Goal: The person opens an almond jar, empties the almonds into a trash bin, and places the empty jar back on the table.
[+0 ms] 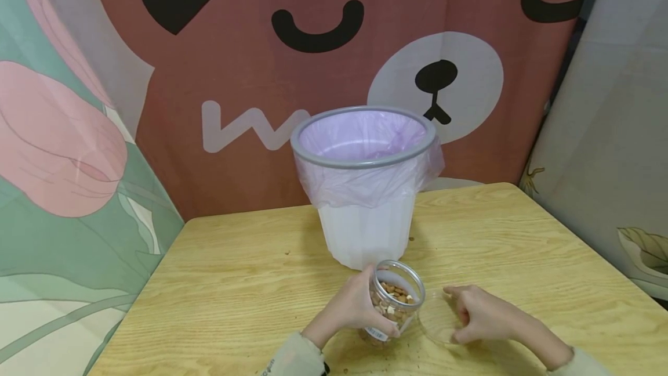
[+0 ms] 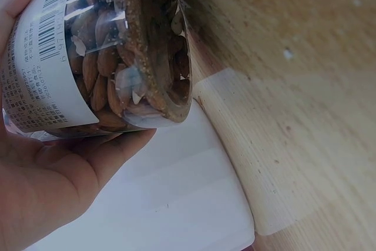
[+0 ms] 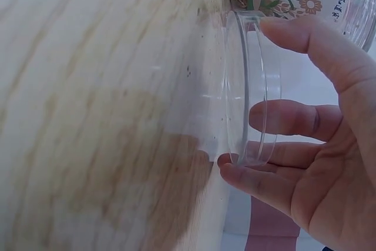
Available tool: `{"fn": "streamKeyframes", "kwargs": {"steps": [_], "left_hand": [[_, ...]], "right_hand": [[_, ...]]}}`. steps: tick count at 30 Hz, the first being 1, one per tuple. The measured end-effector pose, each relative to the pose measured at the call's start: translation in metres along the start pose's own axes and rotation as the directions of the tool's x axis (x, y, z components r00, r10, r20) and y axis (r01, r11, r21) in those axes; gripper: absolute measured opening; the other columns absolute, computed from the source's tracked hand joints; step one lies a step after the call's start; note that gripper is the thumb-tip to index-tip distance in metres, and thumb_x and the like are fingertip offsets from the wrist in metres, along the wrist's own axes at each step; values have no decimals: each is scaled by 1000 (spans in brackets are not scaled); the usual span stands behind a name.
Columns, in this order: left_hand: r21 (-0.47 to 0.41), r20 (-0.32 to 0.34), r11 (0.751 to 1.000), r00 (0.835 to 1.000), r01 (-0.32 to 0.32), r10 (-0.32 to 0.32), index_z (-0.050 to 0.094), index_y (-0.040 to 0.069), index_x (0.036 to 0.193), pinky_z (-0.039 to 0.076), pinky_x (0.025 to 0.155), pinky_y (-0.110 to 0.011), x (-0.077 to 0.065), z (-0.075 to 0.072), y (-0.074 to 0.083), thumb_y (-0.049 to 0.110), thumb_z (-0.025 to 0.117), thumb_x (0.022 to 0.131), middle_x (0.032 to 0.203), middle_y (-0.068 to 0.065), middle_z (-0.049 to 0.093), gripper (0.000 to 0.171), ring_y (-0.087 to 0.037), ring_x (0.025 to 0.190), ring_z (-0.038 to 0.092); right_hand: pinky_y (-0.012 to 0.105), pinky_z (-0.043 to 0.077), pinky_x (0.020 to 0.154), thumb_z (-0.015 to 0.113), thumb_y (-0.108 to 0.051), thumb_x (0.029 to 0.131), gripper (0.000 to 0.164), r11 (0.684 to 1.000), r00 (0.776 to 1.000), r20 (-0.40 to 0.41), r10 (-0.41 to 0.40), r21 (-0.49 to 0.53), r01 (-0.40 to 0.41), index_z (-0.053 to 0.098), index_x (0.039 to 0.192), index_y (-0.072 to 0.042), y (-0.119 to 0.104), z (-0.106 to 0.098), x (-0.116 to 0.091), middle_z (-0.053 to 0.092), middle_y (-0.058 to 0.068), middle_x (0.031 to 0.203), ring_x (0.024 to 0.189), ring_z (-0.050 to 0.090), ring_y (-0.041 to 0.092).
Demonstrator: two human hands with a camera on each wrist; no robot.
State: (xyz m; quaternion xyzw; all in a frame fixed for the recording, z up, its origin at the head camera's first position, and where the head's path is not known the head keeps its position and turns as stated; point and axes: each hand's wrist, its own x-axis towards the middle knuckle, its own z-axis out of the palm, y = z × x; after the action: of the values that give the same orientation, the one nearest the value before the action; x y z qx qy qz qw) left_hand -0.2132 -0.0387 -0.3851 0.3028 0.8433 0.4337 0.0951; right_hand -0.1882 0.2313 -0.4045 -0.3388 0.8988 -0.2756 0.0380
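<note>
A clear plastic jar of almonds (image 1: 394, 305), its mouth uncovered, leans slightly in my left hand (image 1: 352, 306), which grips it round the side. Through the wall in the left wrist view, whole almonds (image 2: 106, 77) show beside a white barcode label (image 2: 44, 51). To the right of the jar, my right hand (image 1: 487, 313) holds a clear round lid (image 3: 249, 86) by its edge, with the thumb on one side and fingers on the other. The lid is on or just above the wooden table; its exact contact is hard to see.
Behind the jar stands a white bin (image 1: 365, 231) with a grey rim and a pale purple liner bag (image 1: 360, 181) folded over it. Small crumbs dot the wooden table (image 1: 235, 283). Printed curtains (image 1: 235, 74) hang behind and at both sides.
</note>
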Motion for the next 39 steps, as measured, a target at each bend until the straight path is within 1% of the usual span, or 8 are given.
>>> {"fn": "streamKeyframes", "kwargs": {"steps": [5, 7, 8, 9, 11, 18, 27, 39], "left_hand": [[-4, 3, 1000, 1000, -3, 3, 43, 14, 115, 44, 75, -23, 0, 0, 0, 29, 87, 50, 97, 10, 53, 80, -4, 86, 52], [-5, 4, 1000, 1000, -3, 3, 43, 14, 116, 44, 75, -23, 0, 0, 0, 29, 87, 50, 97, 10, 53, 80, -4, 87, 52], [-5, 5, 1000, 1000, -3, 3, 43, 14, 116, 44, 75, -23, 0, 0, 0, 29, 87, 50, 98, 10, 53, 80, -5, 87, 52], [-6, 5, 1000, 1000, -3, 3, 43, 13, 116, 44, 76, -23, 0, 0, 0, 29, 87, 50, 98, 10, 53, 81, -5, 87, 52], [-6, 4, 1000, 1000, -4, 4, 43, 13, 116, 44, 76, -23, 0, 0, 0, 29, 87, 50, 98, 10, 53, 81, -5, 88, 52], [-2, 3, 1000, 1000, -4, 4, 43, 13, 116, 44, 76, -23, -1, 0, 0, 29, 87, 50, 98, 10, 53, 80, -5, 87, 52], [-8, 7, 1000, 1000, 8, -8, 43, 14, 117, 44, 75, -23, -1, 0, 0, 30, 87, 51, 99, 9, 52, 81, -5, 87, 52], [-4, 4, 1000, 1000, 10, -10, 43, 14, 117, 44, 75, -23, 0, 0, -1, 31, 87, 50, 98, 9, 53, 81, -5, 87, 52]], "right_hand": [[24, 38, 58, 75, -21, 65, 40, 1000, 1000, 18, -2, 22, 2, 41, 46, -12, 1, -1, 0, 55, 5, 77, 75, 56, 19], [24, 38, 57, 75, -22, 65, 40, 1000, 1000, 18, -5, 23, 4, 41, 46, -12, 1, -1, -1, 57, 8, 79, 89, 57, 34], [23, 38, 56, 75, -22, 65, 40, 1000, 1000, 18, -7, 26, 6, 41, 46, -12, 1, -1, -1, 59, 14, 84, 93, 54, 40], [24, 39, 57, 75, -23, 65, 41, 1000, 1000, 17, -7, 17, 7, 41, 46, -12, 2, -1, -2, 60, 15, 85, 98, 51, 46], [23, 39, 54, 75, -24, 64, 41, 1000, 1000, 16, -3, 13, 3, 41, 46, -12, 2, 0, -2, 59, 27, 96, 100, 47, 51], [20, 37, 40, 75, -27, 65, 40, 999, 998, 45, 42, 14, -43, 43, 45, -14, 2, -1, -2, 49, 38, 110, 100, 44, 56], [25, 40, 56, 76, -32, 64, 38, 998, 997, 55, 53, -45, -51, 46, 46, -16, 2, 0, -3, 49, 36, 111, 101, 45, 53], [26, 41, 58, 76, -37, 62, 40, 991, 997, 34, 63, -121, -58, 45, 46, -19, 1, 2, -3, 51, 32, 111, 101, 48, 48]]}}
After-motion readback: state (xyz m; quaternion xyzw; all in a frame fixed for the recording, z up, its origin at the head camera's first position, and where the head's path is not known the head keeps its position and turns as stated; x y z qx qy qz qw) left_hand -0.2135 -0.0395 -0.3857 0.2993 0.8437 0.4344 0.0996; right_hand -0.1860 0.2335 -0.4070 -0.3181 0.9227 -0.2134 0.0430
